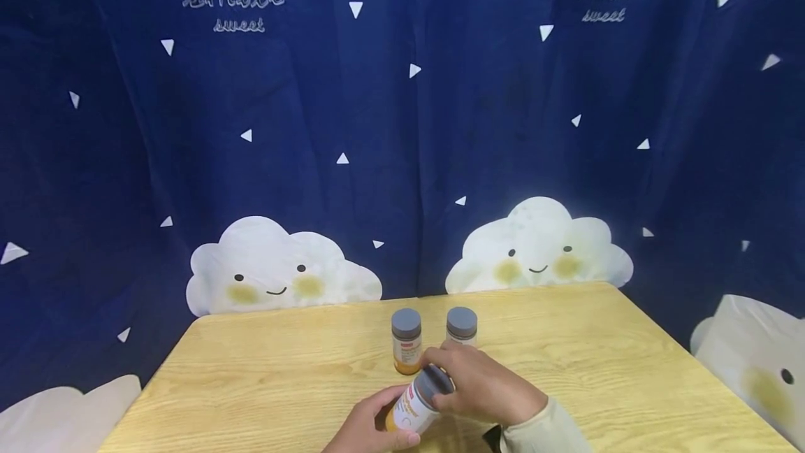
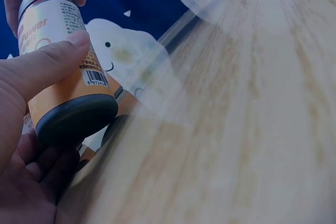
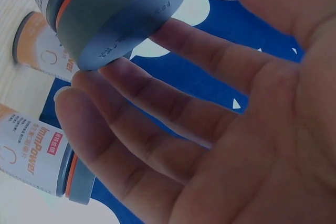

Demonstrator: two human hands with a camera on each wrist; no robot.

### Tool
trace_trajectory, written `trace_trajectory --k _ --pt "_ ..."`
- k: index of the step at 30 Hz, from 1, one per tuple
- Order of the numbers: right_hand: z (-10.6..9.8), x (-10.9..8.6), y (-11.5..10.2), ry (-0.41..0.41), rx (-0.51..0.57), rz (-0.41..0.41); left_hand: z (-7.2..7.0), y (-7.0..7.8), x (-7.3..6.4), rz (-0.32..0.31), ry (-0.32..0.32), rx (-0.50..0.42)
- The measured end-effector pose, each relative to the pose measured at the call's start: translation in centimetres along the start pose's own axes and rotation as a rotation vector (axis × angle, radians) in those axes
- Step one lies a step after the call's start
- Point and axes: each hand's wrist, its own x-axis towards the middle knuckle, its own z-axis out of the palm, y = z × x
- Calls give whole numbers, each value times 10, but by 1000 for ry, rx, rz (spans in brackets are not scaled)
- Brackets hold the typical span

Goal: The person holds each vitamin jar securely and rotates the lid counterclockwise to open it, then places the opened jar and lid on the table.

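- The held bottle (image 1: 410,407) sits low in the head view, just below the centre, between the two hands and apparently lifted off the counter (image 1: 270,376).
- It is tilted rather than upright: its long axis runs from the orange base toward 8 o'clock up to the grey cap (image 1: 432,384) toward 2 o'clock.
- The left hand (image 1: 376,426) lies at the bottle's 8 o'clock and grips its body; the left wrist view shows the thumb laid across the label near the barcode.
- The right hand (image 1: 483,384) comes in from 3 o'clock and pinches the cap, thumb on the near side and fingers reaching over the far side.
- The relation that matters most, as I judge it, is this line from base to cap: the left hand is nearer the base, the right hand nearer the cap, so a twist or lift by the right hand would follow the tilted axis. The cap looks seated on the bottle.
- The left standing bottle (image 1: 407,348) is upright at 12 o'clock from the held one, just beyond the right fingertips.
- The right standing bottle (image 1: 462,324) is at 1 o'clock, its lower part hidden behind the right hand.
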Motion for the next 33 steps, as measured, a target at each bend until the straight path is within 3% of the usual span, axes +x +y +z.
trace_trajectory --k 7,11,23,28,33 --pt "-2 -2 0 -5 39 20 0 -1 -1 -22 -24 -64" --pt "-3 -2 1 36 28 61 0 0 -1 -34 -24 -87" --pt "4 -2 0 187 -55 186 0 -2 0 7 -18 -56" --pt "4 -2 -1 158 -58 220 0 -3 1 23 -15 -32" --pt "4 -2 -1 116 -28 233 0 -3 1 6 -28 -65"
